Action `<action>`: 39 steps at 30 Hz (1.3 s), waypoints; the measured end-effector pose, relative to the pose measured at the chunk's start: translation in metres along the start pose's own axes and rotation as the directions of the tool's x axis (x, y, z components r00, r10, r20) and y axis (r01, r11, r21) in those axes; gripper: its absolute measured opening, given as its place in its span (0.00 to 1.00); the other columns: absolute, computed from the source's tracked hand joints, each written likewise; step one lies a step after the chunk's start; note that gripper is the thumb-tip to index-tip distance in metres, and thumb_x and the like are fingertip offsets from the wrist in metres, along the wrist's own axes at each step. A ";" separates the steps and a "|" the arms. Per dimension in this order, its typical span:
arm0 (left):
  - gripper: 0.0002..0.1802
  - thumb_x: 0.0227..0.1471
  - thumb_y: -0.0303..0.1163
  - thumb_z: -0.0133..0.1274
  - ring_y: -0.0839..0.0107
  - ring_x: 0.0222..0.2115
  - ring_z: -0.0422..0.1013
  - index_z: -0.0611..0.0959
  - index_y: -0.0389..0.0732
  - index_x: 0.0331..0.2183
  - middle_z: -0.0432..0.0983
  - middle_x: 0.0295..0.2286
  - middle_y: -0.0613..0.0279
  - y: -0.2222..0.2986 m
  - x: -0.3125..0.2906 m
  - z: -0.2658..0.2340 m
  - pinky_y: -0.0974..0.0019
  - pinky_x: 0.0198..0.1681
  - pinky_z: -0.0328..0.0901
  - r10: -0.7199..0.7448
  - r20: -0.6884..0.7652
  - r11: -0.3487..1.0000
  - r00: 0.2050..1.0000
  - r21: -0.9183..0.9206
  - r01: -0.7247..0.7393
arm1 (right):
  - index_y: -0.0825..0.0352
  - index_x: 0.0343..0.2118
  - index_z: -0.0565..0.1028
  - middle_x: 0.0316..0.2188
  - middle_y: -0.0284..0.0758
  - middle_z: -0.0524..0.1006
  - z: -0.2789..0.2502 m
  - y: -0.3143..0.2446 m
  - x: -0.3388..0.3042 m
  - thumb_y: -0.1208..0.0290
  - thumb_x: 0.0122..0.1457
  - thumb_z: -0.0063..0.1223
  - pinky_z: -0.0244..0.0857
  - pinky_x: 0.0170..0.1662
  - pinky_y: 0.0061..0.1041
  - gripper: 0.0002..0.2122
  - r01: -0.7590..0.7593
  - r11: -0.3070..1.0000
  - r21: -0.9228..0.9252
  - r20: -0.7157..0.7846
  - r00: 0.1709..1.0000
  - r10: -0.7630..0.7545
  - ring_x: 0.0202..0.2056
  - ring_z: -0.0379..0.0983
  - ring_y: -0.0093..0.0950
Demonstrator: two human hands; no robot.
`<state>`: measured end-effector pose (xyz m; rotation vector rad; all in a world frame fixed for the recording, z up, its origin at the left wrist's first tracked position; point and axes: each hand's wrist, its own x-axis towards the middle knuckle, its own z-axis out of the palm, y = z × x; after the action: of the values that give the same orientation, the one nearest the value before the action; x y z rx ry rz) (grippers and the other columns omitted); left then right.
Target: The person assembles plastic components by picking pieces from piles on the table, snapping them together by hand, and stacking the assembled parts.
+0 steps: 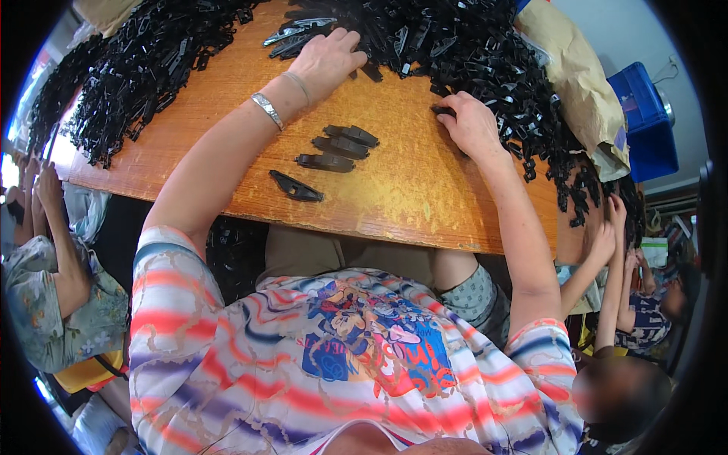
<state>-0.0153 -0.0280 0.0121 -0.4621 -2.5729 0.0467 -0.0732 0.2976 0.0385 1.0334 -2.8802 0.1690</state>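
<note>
My left hand (327,62) reaches to the near edge of a large heap of black plastic clips (462,38). Its fingers are bent down among the pieces, and what lies under them is mostly hidden. At the right side of the heap, my right hand (472,125) pinches a black plastic clip (443,111) between thumb and fingers. Between my forearms, three slim clips (324,162) lie close together in a slanting stack-like row on the wooden table (394,205). Nearer to me lies a single clip (297,186) with a slot through it.
Another heap of black pieces (144,83) covers the table's left. At the right stand a brown paper sack (580,83) and blue bins (648,125). Co-workers sit on both sides; a person's hands (605,239) reach the table's right end. The table's edge runs before my lap.
</note>
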 end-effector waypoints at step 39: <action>0.12 0.56 0.35 0.69 0.54 0.45 0.78 0.89 0.41 0.41 0.81 0.39 0.58 0.037 -0.063 -0.019 0.54 0.48 0.73 -0.351 0.074 0.827 0.933 -0.443 0.346 | 0.64 0.43 0.89 0.39 0.36 0.81 0.034 -0.096 0.021 0.64 0.56 0.76 0.75 0.42 0.34 0.14 0.211 0.798 0.564 -0.267 0.962 -0.065 0.38 0.81 0.35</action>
<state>0.0570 -0.0153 -0.0066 -0.1383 -2.6076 -0.6958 -0.0291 0.2061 0.0142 1.1943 -2.5552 1.1560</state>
